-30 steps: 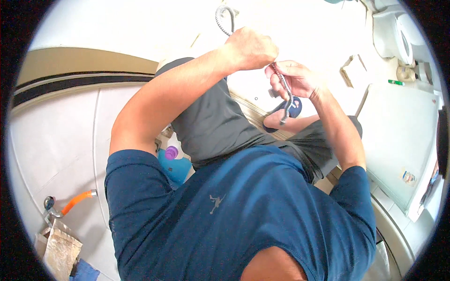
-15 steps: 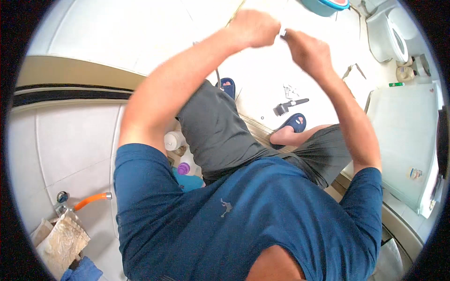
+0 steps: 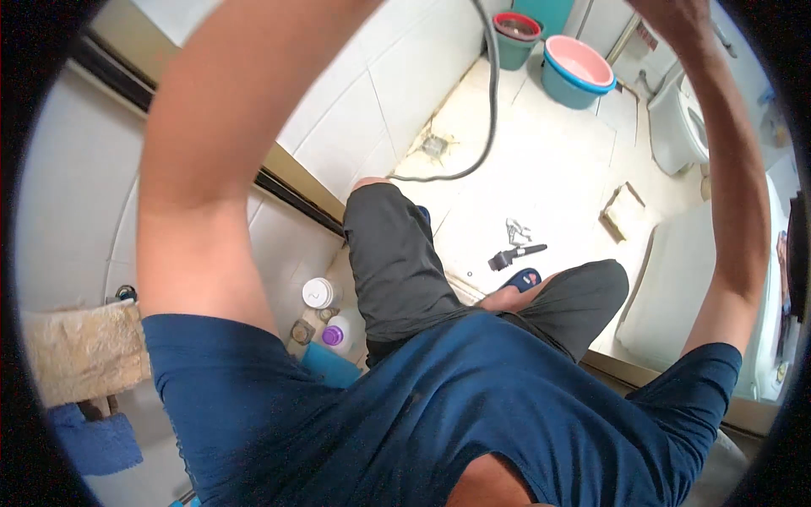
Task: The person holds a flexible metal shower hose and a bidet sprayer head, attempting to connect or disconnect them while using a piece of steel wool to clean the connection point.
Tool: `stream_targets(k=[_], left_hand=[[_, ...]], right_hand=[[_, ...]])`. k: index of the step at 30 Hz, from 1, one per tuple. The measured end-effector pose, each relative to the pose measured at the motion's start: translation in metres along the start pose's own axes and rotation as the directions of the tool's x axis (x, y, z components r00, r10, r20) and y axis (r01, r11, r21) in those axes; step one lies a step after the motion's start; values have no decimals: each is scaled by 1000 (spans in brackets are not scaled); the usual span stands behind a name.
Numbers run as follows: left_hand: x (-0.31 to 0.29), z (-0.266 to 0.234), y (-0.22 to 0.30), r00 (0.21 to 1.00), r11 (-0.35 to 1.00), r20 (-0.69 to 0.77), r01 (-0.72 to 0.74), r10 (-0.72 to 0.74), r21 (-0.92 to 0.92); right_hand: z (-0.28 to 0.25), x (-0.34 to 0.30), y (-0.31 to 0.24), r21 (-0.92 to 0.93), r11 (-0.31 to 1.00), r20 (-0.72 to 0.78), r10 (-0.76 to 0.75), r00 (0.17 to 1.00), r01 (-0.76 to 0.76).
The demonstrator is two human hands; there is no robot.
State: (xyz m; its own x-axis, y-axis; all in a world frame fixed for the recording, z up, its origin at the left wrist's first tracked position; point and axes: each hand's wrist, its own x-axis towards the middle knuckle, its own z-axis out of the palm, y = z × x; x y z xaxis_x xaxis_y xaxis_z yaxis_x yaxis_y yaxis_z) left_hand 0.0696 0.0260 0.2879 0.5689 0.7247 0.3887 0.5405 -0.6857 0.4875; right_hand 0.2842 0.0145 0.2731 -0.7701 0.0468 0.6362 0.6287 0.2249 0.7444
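Observation:
Both my arms reach up past the top of the view. My left forearm (image 3: 245,93) leaves at the top, and its hand is out of sight. Part of my right hand (image 3: 680,19) shows at the top right, its fingers cut off; what it holds, if anything, is hidden. A grey hose (image 3: 493,101) hangs from the top edge between my arms and curves along the floor toward my left knee. On the floor before me lies a dark handled thing with a wide head (image 3: 515,257), its kind unclear. Beside it are small silvery pieces (image 3: 518,231).
Nested pink and blue basins (image 3: 579,91) and a green bucket (image 3: 513,55) stand at the back. A toilet (image 3: 676,127) and a white panel (image 3: 676,279) are at right. Near my left leg are a white tub (image 3: 319,293), a purple-capped bottle (image 3: 334,335) and a floor drain (image 3: 434,146) farther off.
My hands have moved apart and upward, from close together at the top middle. The left is now out of view. The view has shifted, and more of the hose and far floor shows.

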Motion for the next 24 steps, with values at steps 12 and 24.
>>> stream_targets(k=[12,24], left_hand=[[-41,19,-28,920,735,-144,-190,365,651],[-53,74,-72,972,864,68,-232,225,446]], right_hand=[[-31,-7,-36,122,-635,828,-359,431,-763],[-47,-3,-82,572,783,560,-155,814,-244]])
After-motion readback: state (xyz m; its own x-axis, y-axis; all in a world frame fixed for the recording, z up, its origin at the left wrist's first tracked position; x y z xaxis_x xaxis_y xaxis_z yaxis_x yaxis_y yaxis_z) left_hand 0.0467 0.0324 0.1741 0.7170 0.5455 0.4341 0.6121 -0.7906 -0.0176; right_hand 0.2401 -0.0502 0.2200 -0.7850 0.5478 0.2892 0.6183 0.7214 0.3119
